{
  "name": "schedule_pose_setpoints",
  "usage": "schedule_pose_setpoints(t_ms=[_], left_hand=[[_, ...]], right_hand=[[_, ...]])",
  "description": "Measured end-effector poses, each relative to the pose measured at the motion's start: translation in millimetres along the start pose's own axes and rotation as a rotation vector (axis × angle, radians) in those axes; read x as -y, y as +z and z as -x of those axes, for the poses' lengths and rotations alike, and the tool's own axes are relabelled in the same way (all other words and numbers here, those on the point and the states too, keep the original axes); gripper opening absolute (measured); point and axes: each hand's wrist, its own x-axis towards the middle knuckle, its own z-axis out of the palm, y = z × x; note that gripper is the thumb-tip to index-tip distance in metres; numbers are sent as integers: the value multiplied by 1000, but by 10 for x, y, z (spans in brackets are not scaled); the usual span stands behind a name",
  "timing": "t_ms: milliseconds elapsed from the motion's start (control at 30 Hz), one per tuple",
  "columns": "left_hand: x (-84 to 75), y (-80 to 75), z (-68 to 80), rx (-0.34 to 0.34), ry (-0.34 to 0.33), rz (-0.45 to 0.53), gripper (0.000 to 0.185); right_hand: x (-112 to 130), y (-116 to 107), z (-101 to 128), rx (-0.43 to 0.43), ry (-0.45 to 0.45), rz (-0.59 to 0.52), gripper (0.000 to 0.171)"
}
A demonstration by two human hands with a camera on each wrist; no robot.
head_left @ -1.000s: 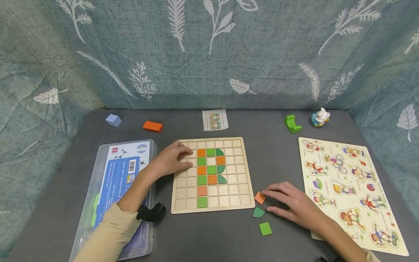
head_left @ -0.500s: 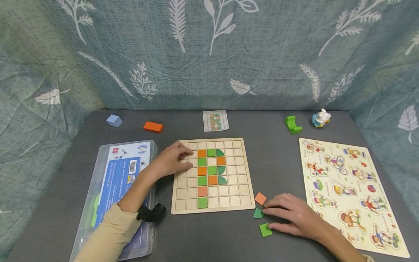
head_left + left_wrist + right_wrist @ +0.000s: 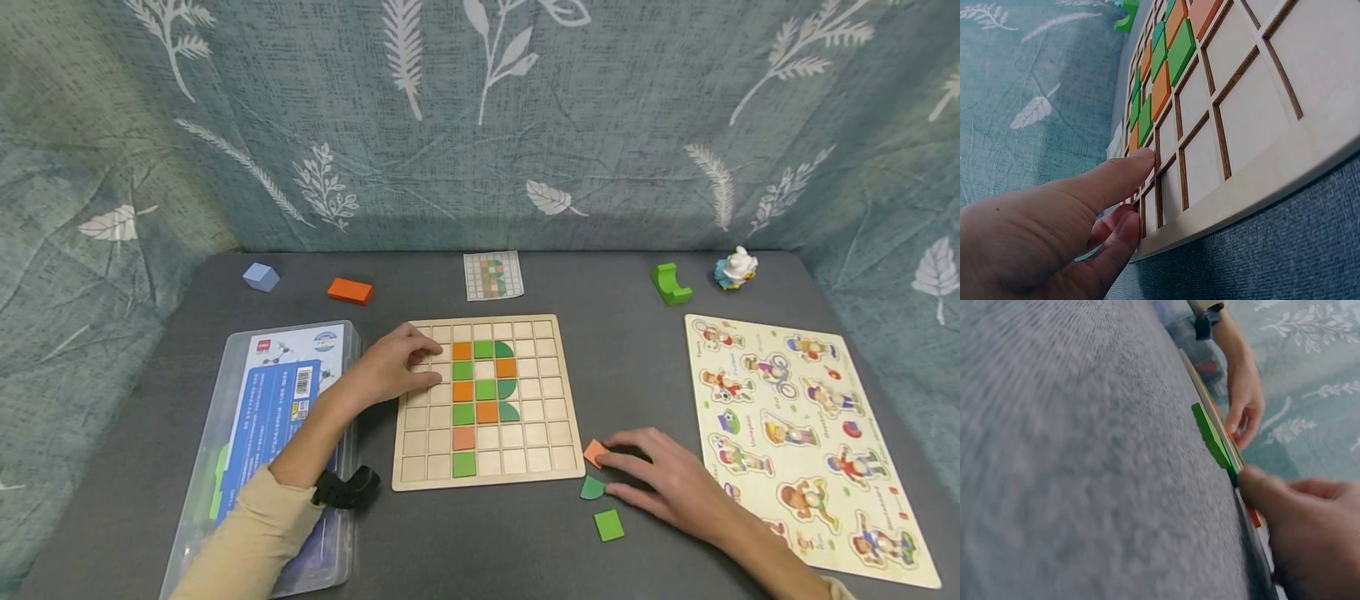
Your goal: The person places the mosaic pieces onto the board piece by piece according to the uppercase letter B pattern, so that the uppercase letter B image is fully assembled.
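A wooden grid board (image 3: 532,458) lies mid-table, holding orange, green and pink square tiles plus dark green quarter-round tiles. My left hand (image 3: 392,365) rests on its left side, thumb and fingertips touching the wood; the left wrist view shows the thumb (image 3: 1119,175) on the grid. Off the board's lower right corner lie three loose tiles: an orange square (image 3: 595,452), a dark green quarter-round (image 3: 592,488) and a green square (image 3: 609,525). My right hand (image 3: 675,483) reaches them, a fingertip on the orange square and the thumb beside the quarter-round.
A pattern card (image 3: 492,276) lies behind the board. Left stands a clear plastic case (image 3: 341,533); right, a picture puzzle board (image 3: 795,450). Along the back are a blue block (image 3: 260,277), an orange block (image 3: 350,291), a green arch block (image 3: 670,285) and a small figurine (image 3: 736,269).
My right hand dropped from the orange square to the quarter-round and green square, then came back up to the orange square. The left hand stays put on the board.
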Motion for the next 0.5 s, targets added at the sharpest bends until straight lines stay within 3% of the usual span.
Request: schedule_pose_setpoints(t_ms=[200,500], left_hand=[[6,-8,-3,2,5,-8,39],[-1,-6,-2,-5,12,-13,39]], right_hand=[[41,-9,-39,55,104,8,17],[102,14,-137,59,157,57,6]])
